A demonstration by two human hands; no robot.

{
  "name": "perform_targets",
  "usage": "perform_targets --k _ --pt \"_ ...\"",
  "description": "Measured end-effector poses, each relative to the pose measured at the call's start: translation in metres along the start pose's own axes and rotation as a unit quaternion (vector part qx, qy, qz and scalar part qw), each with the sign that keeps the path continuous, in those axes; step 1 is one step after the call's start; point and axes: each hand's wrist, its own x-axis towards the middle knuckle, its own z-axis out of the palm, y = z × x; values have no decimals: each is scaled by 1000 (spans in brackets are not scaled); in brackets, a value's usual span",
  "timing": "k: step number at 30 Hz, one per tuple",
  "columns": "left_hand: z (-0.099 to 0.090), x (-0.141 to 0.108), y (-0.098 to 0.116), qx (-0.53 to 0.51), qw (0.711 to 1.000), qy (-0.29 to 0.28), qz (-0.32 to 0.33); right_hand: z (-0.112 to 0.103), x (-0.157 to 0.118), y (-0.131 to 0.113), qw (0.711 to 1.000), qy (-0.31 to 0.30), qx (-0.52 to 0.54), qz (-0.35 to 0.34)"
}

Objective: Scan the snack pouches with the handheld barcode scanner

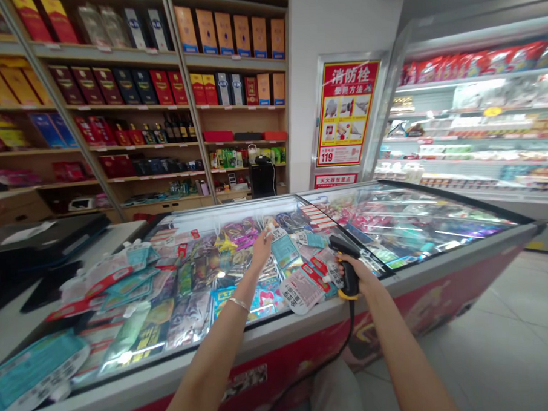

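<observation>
My left hand point(261, 249) pinches the capped corner of a teal and white spout pouch point(285, 251), which lies on the glass lid of a chest freezer point(315, 316). In my right hand point(357, 271) is a black and yellow barcode scanner point(348, 275), its head over the pouches and its cord hanging down the freezer's front. Just left of the scanner, a white and red spout pouch point(302, 289) lies among several others. A larger heap of spout pouches point(122, 276) covers the lid's left end, and one teal pouch point(38, 364) rests at the near left corner.
Shelves of boxed bottles point(160, 83) line the back wall. A red fire hydrant poster point(348, 113) hangs beside them. At right stands a lit open fridge point(479, 130). A counter with a black device point(48, 239) adjoins the freezer's left end. Packaged ice creams show beneath the glass.
</observation>
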Motion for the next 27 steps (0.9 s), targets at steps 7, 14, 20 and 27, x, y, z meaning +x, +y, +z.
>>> perform_targets --k 7,14,20,27 --pt "-104 26 -13 -24 990 135 38 61 -25 8 993 -57 -68 -78" --pt "-164 14 -62 -90 977 194 17 135 -40 52 964 -118 -201 -127" --pt "-174 12 -66 -104 971 216 29 162 -45 65 928 -110 -326 -145" --pt "-173 10 -65 -126 970 206 20 169 -46 69 921 -107 -334 -168"
